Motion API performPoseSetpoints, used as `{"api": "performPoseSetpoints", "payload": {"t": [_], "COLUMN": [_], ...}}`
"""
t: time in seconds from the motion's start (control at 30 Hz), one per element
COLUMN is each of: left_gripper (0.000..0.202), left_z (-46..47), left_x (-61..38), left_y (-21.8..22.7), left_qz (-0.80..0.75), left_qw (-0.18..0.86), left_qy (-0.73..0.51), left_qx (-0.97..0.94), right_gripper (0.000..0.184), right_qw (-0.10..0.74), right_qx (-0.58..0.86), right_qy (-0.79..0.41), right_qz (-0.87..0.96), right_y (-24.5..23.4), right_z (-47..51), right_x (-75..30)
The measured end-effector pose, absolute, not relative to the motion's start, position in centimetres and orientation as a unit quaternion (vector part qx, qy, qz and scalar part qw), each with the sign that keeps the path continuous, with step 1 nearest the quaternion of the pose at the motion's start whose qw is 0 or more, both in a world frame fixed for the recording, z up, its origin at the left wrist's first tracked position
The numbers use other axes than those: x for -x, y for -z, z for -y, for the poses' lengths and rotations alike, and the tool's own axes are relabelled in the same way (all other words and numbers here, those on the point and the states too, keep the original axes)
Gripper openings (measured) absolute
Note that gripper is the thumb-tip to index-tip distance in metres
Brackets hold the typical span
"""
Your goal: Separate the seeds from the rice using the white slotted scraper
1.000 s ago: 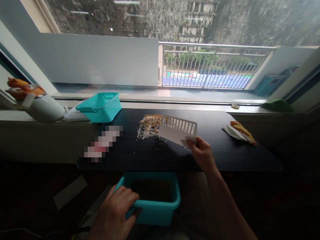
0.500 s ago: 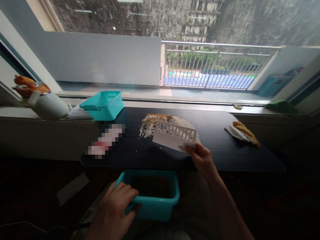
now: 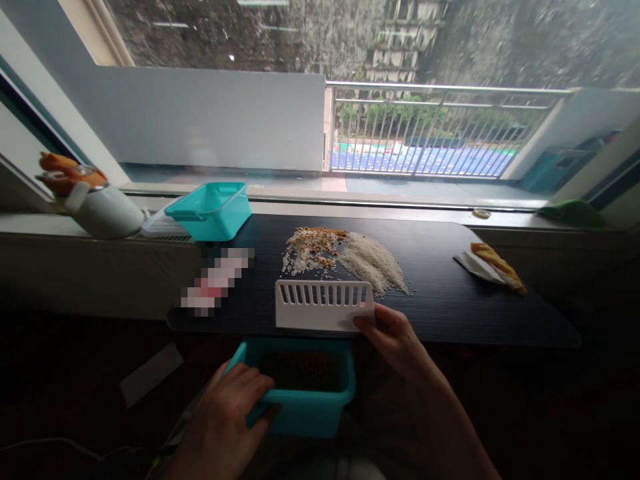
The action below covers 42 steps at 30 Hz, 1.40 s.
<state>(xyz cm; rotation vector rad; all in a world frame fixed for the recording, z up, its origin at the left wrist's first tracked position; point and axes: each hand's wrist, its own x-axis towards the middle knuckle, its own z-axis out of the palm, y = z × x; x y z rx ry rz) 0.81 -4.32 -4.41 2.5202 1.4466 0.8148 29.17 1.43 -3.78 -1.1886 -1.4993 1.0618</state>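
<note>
My right hand (image 3: 395,337) pinches the lower right corner of a white slotted scraper (image 3: 323,305), which stands on edge at the near rim of the black tabletop (image 3: 450,313). Just below that rim, my left hand (image 3: 227,417) grips the left side of a teal plastic bin (image 3: 305,407) holding brownish grains. Behind the scraper lie a mixed heap of yellow beans and white grains (image 3: 310,248) and a separate pile of white rice (image 3: 373,261).
A second teal bin (image 3: 210,212) sits at the table's back left beside a white pot (image 3: 107,210) on the sill. A blurred packet (image 3: 217,281) lies left of the piles. A wrapper (image 3: 493,267) rests far right. A green cloth (image 3: 567,213) lies on the sill.
The scraper has swept from the grain piles toward me to the table's near edge, above the bin. The rice pile it hid is now uncovered. My left hand stays on the bin.
</note>
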Motion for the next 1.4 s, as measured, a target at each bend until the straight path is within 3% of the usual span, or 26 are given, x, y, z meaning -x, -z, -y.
{"api": "performPoseSetpoints", "payload": {"t": [0.27,0.53,0.73,1.4], "left_gripper": [0.017,0.021,0.015,0.017], "left_z": [4.1,4.2,4.0,4.1], "left_x": [-0.5,-0.6,-1.4,-2.2], "left_y": [4.6,4.8,5.1,4.8], "left_qz": [-0.490,-0.474,-0.474,-0.473], "left_qw": [0.061,0.060,0.079,0.106], "left_qy": [-0.258,-0.262,-0.247,-0.227], "left_qx": [-0.830,-0.839,-0.842,-0.845], "right_gripper": [0.024,0.028,0.033,0.033], "right_qw": [0.507,0.506,0.521,0.585], "right_qx": [0.465,0.615,0.675,0.629], "right_qy": [-0.427,-0.252,-0.185,-0.232], "right_qz": [0.586,0.549,0.489,0.457], "right_y": [3.8,4.9,4.5,3.9], "right_z": [-1.6,-2.8,-3.1,-4.5], "right_x": [-24.2,-26.5,-31.2,-33.1]}}
